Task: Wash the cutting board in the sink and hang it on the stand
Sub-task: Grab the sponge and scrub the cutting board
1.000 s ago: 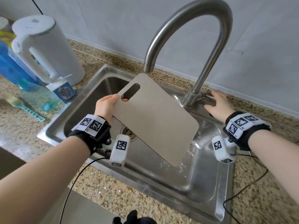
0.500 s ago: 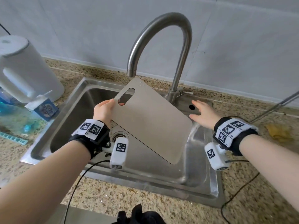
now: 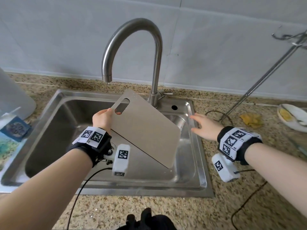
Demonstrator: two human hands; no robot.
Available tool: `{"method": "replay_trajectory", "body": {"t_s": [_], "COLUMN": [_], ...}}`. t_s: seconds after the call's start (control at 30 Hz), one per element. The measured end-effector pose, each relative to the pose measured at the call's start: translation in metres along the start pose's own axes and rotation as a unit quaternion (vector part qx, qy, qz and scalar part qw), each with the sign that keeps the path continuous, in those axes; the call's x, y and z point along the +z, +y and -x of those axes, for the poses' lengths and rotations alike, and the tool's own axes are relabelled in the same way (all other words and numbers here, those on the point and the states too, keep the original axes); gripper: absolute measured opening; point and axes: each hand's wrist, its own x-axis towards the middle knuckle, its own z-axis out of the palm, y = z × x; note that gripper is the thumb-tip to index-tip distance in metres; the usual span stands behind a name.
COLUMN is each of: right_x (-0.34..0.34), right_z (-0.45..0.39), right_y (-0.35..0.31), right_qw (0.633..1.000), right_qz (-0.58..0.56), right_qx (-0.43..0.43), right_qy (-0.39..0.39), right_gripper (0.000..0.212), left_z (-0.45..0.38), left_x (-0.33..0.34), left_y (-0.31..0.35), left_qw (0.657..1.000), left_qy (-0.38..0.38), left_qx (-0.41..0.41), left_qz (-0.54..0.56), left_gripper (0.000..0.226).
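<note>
My left hand grips the grey cutting board at its upper left edge, beside the oval handle hole. The board is tilted over the steel sink, its lower corner pointing down into the basin. No water runs from the curved faucet above it. My right hand hovers open over the sink's right rim, fingers spread, apart from the board. A thin metal stand with a hook on top leans at the far right.
A white kettle and a blue box sit left of the sink. On the granite counter at right lie a yellow scrap and a white dish. Cables trail from both wrist devices.
My right hand left the faucet handle and drew back over the sink's right rim. The view swung right, bringing the stand into sight. The board stays in my left hand.
</note>
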Motion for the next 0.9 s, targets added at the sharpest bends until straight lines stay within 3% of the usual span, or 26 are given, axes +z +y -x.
{"method": "replay_trajectory", "body": {"t_s": [0.3,0.6,0.9], "right_x": [-0.013,-0.031,-0.053], "right_z": [0.001,0.006,-0.003], "right_y": [0.062,0.139,0.218], "right_qw": [0.999,0.999,0.997], "right_qz": [0.034,-0.006,-0.066], "right_qx": [0.011,0.001,0.016], "right_qy": [-0.020,-0.049,-0.036], "right_gripper": [0.053,0.047,0.044], "left_z": [0.024,0.071,0.105], "left_x": [0.038,0.084,0.127], "left_y": [-0.015,-0.017,-0.025], "left_qw": [0.999,0.986,0.965], "left_qy": [0.041,0.126,0.208], "left_qx": [-0.006,0.004,0.031], "left_qz": [-0.027,-0.108,-0.154], "left_gripper": [0.025,0.015,0.027]}}
